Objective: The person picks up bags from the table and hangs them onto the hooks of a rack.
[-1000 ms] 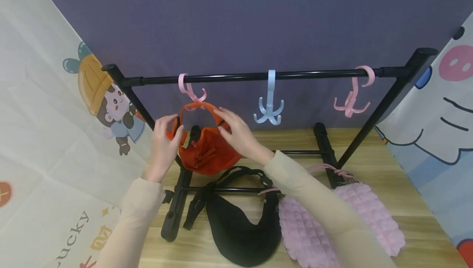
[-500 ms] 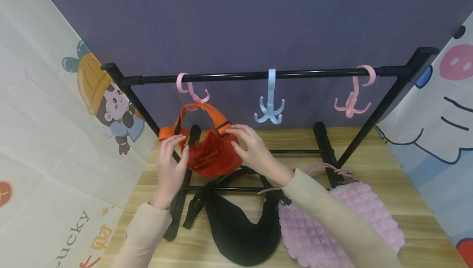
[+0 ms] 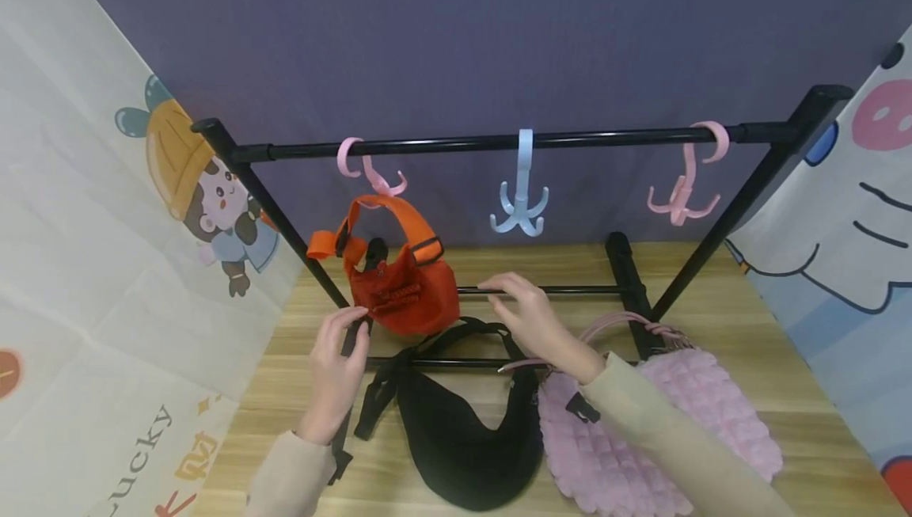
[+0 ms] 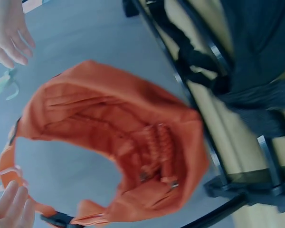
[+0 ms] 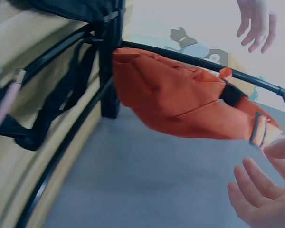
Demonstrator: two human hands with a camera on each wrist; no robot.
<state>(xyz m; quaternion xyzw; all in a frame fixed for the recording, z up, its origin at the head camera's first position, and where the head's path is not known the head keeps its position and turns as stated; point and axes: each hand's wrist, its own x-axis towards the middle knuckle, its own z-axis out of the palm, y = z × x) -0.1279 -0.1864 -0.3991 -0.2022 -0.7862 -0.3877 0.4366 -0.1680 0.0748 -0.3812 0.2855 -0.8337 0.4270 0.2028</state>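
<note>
An orange waist bag (image 3: 408, 295) hangs by its strap from the left pink hook (image 3: 385, 183) on the black rack. Just below its left edge is my left hand (image 3: 336, 366), fingers loosely bent, fingertips right at the bag's side in the head view. My right hand (image 3: 533, 323) is off to the right of the bag, its fingers relaxed and holding nothing. The right wrist view shows the orange bag (image 5: 180, 99) hanging apart from the right fingers, with its black buckle (image 5: 232, 94) near the strap.
A blue hook (image 3: 522, 200) and another pink hook (image 3: 682, 192) hang along the rack's top bar (image 3: 442, 146). A black bag (image 3: 463, 438) lies below on the wooden surface, beside a fluffy pink bag (image 3: 712, 406). Printed cloths flank both sides.
Both hands have come away from the orange bag, the left downward, the right down and to the right. The bag now hangs from the hook, swung slightly.
</note>
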